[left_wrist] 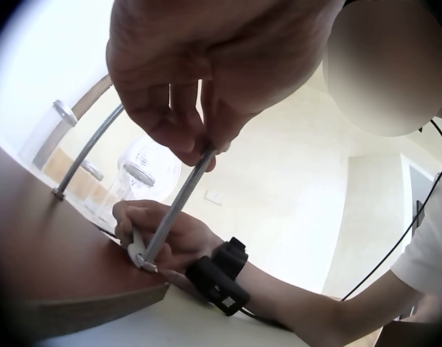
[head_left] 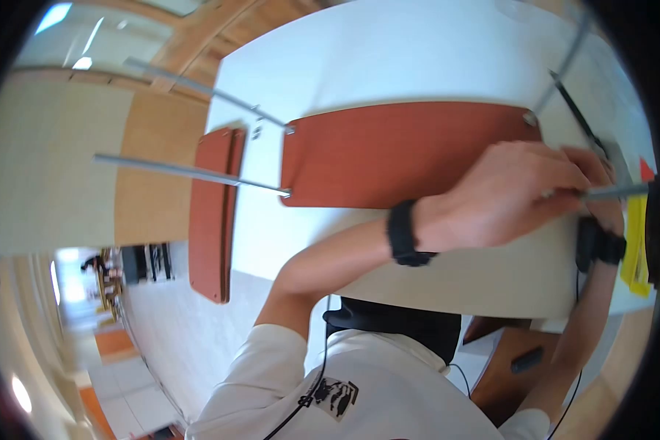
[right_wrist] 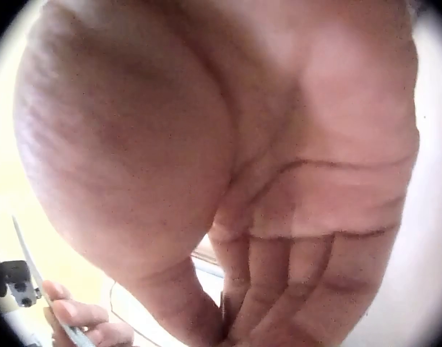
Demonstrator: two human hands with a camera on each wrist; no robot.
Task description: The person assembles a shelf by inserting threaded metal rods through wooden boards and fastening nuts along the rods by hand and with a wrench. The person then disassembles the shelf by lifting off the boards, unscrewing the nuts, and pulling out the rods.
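Left hand: thumb and fingertips pinch the upper part of a threaded rod, seen at centre in the left wrist view. Rod tilted there, its foot at the near corner of a red-brown board, lower left.

Right hand: low, beside that foot, fingers curled around a pale tool. Tool's end is close against the rod's foot; exact contact too small to tell. In the right wrist view this palm fills most of the frame, thumb and fingers drawn together at the bottom edge; the grip itself is hidden there. In the head view the left hand partly covers the right, at right of frame, and hides the board's lower right corner.

Board lies across the middle of the head view on a white table. Two rods run out leftward from its left corners; another rod stands at the upper right corner. Black wrist strap on the left wrist, black camera unit on the right.

Farther out: stacked red-brown boards by the table's left edge; slim black item, upper right; yellow item, far right edge.
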